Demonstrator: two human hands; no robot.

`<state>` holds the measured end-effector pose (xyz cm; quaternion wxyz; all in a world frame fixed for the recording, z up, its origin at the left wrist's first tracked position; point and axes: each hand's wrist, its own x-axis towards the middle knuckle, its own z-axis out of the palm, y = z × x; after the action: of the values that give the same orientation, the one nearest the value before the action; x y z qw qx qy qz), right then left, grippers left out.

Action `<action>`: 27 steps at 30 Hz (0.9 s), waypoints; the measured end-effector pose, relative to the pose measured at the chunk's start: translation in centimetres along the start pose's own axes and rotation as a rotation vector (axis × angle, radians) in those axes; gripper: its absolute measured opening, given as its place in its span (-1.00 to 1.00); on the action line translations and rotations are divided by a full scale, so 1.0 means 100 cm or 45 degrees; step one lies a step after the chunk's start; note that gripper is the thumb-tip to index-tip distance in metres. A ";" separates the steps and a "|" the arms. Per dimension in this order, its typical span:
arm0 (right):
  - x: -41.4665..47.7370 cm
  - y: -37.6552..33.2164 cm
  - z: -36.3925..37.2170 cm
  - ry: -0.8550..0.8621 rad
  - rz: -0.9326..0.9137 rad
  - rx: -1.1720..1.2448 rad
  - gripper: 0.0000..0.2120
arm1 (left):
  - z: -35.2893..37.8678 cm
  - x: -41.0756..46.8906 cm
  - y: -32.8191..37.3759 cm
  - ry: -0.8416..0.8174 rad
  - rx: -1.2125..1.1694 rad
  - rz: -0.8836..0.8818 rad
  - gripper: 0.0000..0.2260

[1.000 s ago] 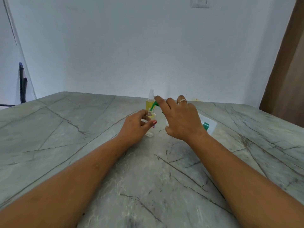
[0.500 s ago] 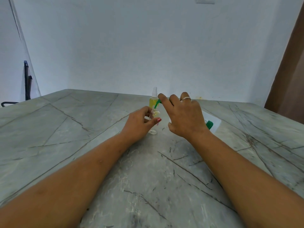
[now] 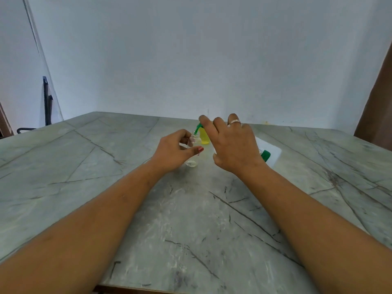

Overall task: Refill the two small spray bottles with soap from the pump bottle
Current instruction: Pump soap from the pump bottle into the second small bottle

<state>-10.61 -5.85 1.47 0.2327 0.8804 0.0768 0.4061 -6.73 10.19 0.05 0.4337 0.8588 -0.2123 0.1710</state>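
My left hand [image 3: 176,151] grips a small clear spray bottle [image 3: 195,139] with its cap off, held upright just above the marble table [image 3: 191,219]. The bottle's open neck sits right under the green spout [image 3: 199,128] of the pump bottle. My right hand [image 3: 233,145] lies over the pump head, index finger on the green spout. The pump bottle's white body with a green label [image 3: 268,154] shows behind that hand. A second small spray bottle [image 3: 205,138], filled with yellow liquid, stands just behind the spout; its top is hidden by my finger.
A black chair part [image 3: 47,102] leans by the wall at the far left. A brown door or curtain [image 3: 377,107] borders the right side. The table's front edge [image 3: 148,288] runs below my forearms.
Both hands keep their hold on the clear bottle and the pump. My right index finger now covers the yellow bottle's white cap, which showed before. The view has shifted slightly.
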 end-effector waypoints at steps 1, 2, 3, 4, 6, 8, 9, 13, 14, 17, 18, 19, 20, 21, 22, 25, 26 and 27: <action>0.001 -0.001 0.000 -0.004 -0.001 0.004 -0.16 | -0.001 0.001 -0.001 -0.002 0.010 -0.010 -0.72; 0.002 -0.001 0.000 -0.012 -0.001 0.012 -0.16 | 0.000 0.002 -0.002 -0.010 0.025 -0.025 -0.71; 0.003 -0.001 0.000 -0.021 -0.001 0.021 -0.17 | 0.000 0.003 -0.002 -0.018 0.032 -0.038 -0.70; 0.004 -0.001 0.000 -0.026 0.000 0.029 -0.19 | 0.001 0.003 -0.002 -0.025 0.028 -0.048 -0.70; 0.007 -0.001 -0.001 -0.015 0.003 0.042 -0.23 | 0.001 0.004 -0.003 -0.032 0.003 -0.057 -0.70; 0.008 -0.002 -0.002 -0.011 0.003 0.049 -0.26 | 0.001 0.004 -0.004 -0.035 -0.023 -0.067 -0.71; 0.009 -0.003 -0.001 -0.012 0.001 0.051 -0.26 | 0.001 0.004 -0.004 -0.038 -0.028 -0.070 -0.71; 0.007 -0.003 0.002 0.010 0.002 0.072 -0.23 | 0.004 0.004 -0.003 -0.036 -0.029 -0.073 -0.72; 0.007 -0.002 0.004 0.010 -0.001 0.072 -0.22 | 0.004 0.004 -0.003 -0.036 -0.043 -0.079 -0.72; 0.006 -0.001 0.006 -0.002 -0.010 0.068 -0.19 | 0.002 0.004 -0.003 -0.065 -0.113 -0.102 -0.71; 0.006 -0.001 0.007 -0.005 -0.009 0.072 -0.18 | 0.002 0.003 -0.003 -0.075 -0.125 -0.106 -0.70; 0.007 -0.001 0.006 -0.011 -0.005 0.079 -0.19 | 0.002 0.003 -0.003 -0.079 -0.131 -0.107 -0.71; 0.008 -0.001 0.006 -0.018 0.001 0.089 -0.19 | 0.002 0.003 -0.002 -0.081 -0.130 -0.106 -0.71; 0.008 -0.001 0.005 -0.025 0.009 0.100 -0.19 | 0.002 0.003 -0.002 -0.083 -0.124 -0.104 -0.71; 0.009 -0.001 0.004 -0.028 0.018 0.106 -0.21 | 0.003 0.003 -0.001 -0.084 -0.114 -0.103 -0.71; 0.009 -0.003 0.002 -0.017 0.029 0.102 -0.24 | 0.003 0.003 -0.001 -0.081 -0.114 -0.119 -0.70; 0.009 -0.004 0.002 -0.012 0.026 0.103 -0.25 | 0.003 0.003 0.000 -0.078 -0.124 -0.125 -0.71; 0.009 -0.004 0.002 -0.009 0.024 0.109 -0.25 | 0.003 0.003 0.000 -0.076 -0.130 -0.128 -0.71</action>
<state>-9.82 -5.29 1.73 0.1913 0.8916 0.0851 0.4015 -6.43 9.89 0.00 0.4785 0.8499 -0.1902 0.1123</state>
